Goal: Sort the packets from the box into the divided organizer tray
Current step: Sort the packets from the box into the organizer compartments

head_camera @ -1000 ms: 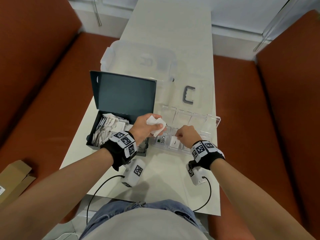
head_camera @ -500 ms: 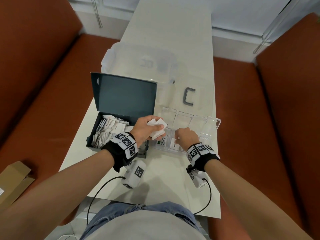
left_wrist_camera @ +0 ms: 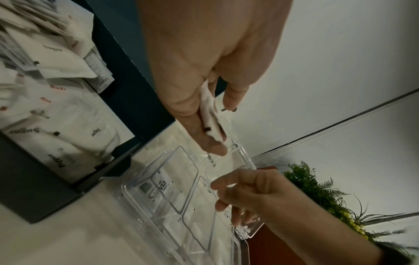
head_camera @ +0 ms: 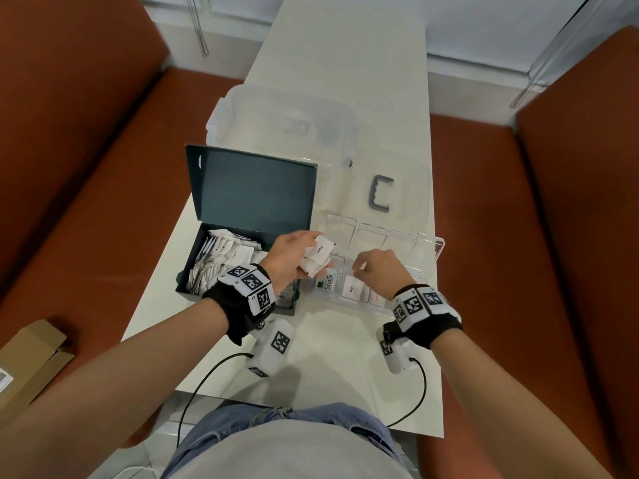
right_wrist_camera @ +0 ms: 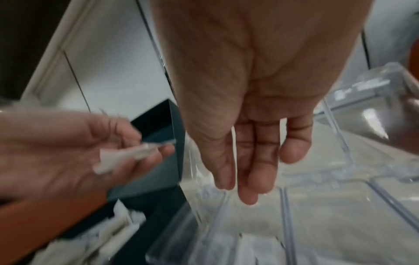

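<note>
Two hands (head_camera: 292, 257) (head_camera: 380, 271) showing; one dark box (head_camera: 242, 216) sitting open; one clear organizer tray (head_camera: 428, 250); three packets (head_camera: 352, 288) lying in it.

L: my left hand (head_camera: 288, 258) is gripping a bunch of white packets (head_camera: 317, 259), fingers curled | R: my right hand (head_camera: 378, 271) is hovering palm-down, fingers loosely extended, holding nothing | both forearms are reaching forward

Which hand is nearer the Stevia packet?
Left. The left hand, holding packets, hovers just above the Stevia packet; the right hand is over compartments further right.
</note>
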